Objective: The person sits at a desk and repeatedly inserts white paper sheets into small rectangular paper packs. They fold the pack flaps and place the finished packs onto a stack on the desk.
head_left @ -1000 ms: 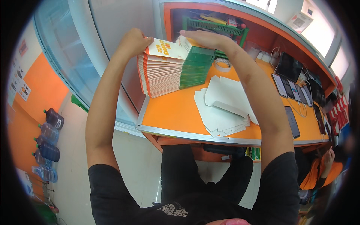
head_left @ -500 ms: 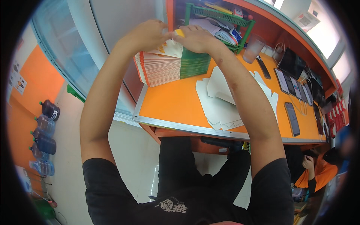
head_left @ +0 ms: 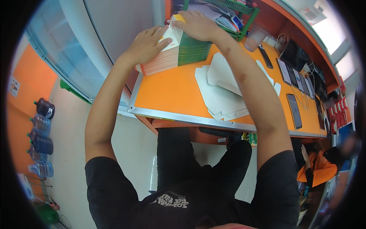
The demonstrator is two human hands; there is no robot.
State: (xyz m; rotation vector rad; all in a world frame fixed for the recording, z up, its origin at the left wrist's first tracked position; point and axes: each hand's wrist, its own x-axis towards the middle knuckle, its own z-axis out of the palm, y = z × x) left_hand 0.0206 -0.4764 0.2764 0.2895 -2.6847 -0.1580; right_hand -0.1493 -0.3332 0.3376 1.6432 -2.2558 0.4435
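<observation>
A thick stack of flat printed cartons, green, white and red along its edges, lies at the far left of the orange desk. My left hand rests on the white top of the stack, fingers extended and thumb spread apart. At the far end of the stack, my right hand has its thumb and fingers closed around the raised yellow-and-white end of the top carton. Several white flat card blanks lie partly under my right forearm.
A green rack with papers stands at the back, beside a clear cup. Phones and cables lie to the right. A glass-doored cabinet stands left of the desk. Water bottles line the left wall. Another person in orange sits at right.
My left hand has come down from the far end and now lies flatter on the stack's top. My right hand stays at the yellow end. The whole view has shifted slightly.
</observation>
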